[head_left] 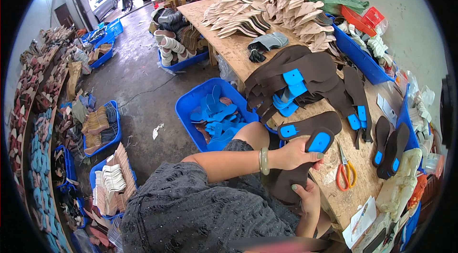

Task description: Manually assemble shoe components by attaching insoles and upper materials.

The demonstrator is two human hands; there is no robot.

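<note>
Over the front edge of the wooden table I hold a dark brown insole (292,177) with a blue patch at its heel. My left hand (292,154), with a pale bangle at the wrist, is closed round it just below the blue patch. Lower down, my right hand (309,196) grips the wide end, thumb on top. Behind my left hand another brown insole (318,123) with a blue patch lies flat on the table. Scissors (345,173) with orange and yellow handles rest to the right of my hands.
Brown insoles (305,67) pile up farther back on the table (222,45), before stacks of beige insoles (238,12). A pair of dark insoles (392,145) lies at right. Left of the table, a blue bin (183,110) holds blue pieces (219,114). More filled bins and racks line the left.
</note>
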